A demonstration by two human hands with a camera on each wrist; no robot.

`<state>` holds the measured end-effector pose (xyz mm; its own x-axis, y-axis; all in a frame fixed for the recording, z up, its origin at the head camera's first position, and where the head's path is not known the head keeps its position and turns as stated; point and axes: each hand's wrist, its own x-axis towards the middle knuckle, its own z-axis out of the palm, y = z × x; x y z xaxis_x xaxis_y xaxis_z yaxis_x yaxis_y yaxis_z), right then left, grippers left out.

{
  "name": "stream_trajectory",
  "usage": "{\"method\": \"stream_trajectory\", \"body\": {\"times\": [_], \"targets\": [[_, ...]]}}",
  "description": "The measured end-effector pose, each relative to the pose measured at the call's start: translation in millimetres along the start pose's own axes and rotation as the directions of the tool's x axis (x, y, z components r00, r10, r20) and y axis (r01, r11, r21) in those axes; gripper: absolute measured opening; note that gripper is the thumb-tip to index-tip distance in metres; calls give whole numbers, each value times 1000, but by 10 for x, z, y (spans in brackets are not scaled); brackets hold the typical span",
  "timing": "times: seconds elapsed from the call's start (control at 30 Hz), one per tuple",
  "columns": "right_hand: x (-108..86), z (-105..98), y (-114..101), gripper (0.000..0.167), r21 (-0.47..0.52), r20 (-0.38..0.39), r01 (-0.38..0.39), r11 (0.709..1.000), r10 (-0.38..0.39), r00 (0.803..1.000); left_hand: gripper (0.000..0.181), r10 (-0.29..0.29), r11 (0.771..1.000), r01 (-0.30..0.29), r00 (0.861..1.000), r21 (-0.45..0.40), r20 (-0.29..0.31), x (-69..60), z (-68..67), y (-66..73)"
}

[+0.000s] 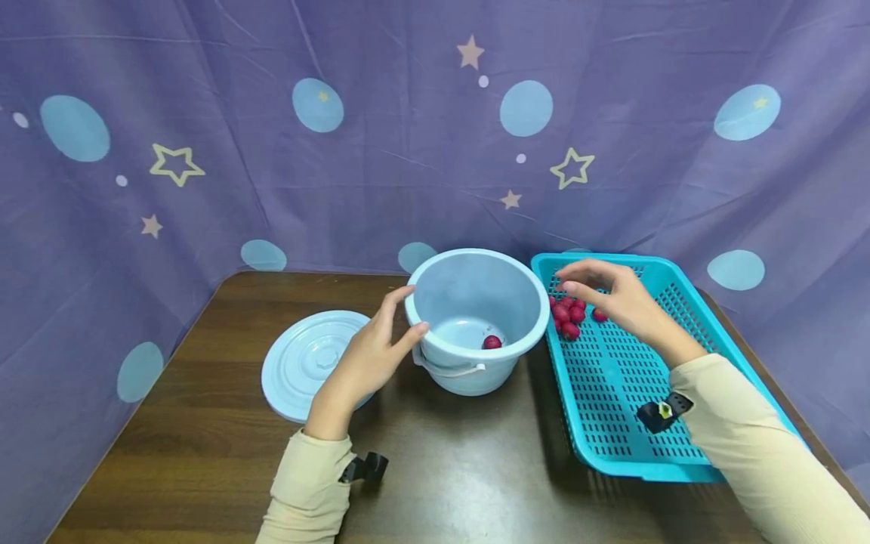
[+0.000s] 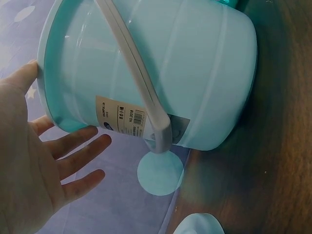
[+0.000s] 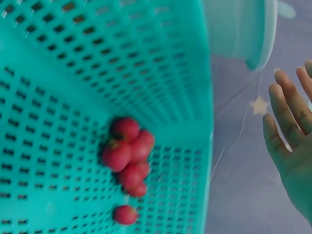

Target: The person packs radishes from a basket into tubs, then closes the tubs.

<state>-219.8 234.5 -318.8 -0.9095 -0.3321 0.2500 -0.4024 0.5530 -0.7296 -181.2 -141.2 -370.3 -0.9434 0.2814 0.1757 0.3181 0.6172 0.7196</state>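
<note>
A light blue bucket [image 1: 445, 351] with a pale handle stands upright, one small red, radish-like ball [image 1: 492, 342] on its bottom. My left hand [image 1: 370, 351] touches the bucket's rim from the left, fingers spread and loosely bent; in the left wrist view several fingertips lie beside the bucket's side. My right hand [image 1: 621, 302] hovers over the turquoise basket [image 1: 591, 393], with nothing visible in its fingers. Below it, several red radish-like balls [image 1: 569, 313] cluster near the basket's left wall. They appear blurred in the right wrist view, where the right hand's fingers look extended.
A round light blue lid [image 1: 299, 370] lies on the brown wooden table [image 1: 183, 423], left of the bucket and partly behind the left hand. A purple curtain [image 1: 408, 151] with stars and dots hangs behind the table. The basket's left edge stands close to the bucket.
</note>
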Motion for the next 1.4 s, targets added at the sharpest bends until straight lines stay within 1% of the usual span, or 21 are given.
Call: {"method": "stream_trajectory", "body": {"times": [0.1, 0.2, 0.27, 0.43, 0.63, 0.77, 0.9, 1.03, 1.17, 1.4], "targets": [[16, -25, 157, 31, -9, 9, -35, 999, 35, 999, 68, 2, 1000, -2, 1000, 0, 1, 4, 1, 0], [46, -49, 324, 34, -11, 32, -77, 997, 77, 997, 68, 6, 1000, -6, 1000, 2, 0, 15, 0, 5], [62, -69, 415, 36, -29, 54, -104, 994, 106, 993, 68, 6, 1000, -6, 1000, 2, 3, 22, 1, 11], [81, -83, 576, 39, -63, 113, -198, 978, 204, 972, 68, -6, 1000, 6, 1000, -4, 13, 14, 7, 18], [111, -75, 734, 41, -54, 175, -262, 964, 268, 948, 68, -7, 1000, 7, 1000, -1, 8, 2, -2, 16], [105, -70, 821, 40, -84, 208, -271, 959, 283, 936, 67, -8, 1000, 8, 1000, 2, 6, -4, -5, 17], [75, -34, 894, 34, -120, 250, -268, 956, 290, 924, 67, -10, 1000, 10, 1000, 2, 11, -9, -2, 17], [49, 13, 950, 31, -124, 281, -269, 955, 294, 914, 67, -10, 1000, 10, 1000, 2, 11, -14, -3, 22], [38, 46, 965, 30, -143, 289, -246, 959, 278, 916, 67, -13, 1000, 13, 1000, 1, 10, -21, -7, 29], [36, 74, 946, 30, -190, 277, -211, 959, 258, 925, 67, -5, 1000, 5, 1000, 4, 3, -19, 1, 22]]}}
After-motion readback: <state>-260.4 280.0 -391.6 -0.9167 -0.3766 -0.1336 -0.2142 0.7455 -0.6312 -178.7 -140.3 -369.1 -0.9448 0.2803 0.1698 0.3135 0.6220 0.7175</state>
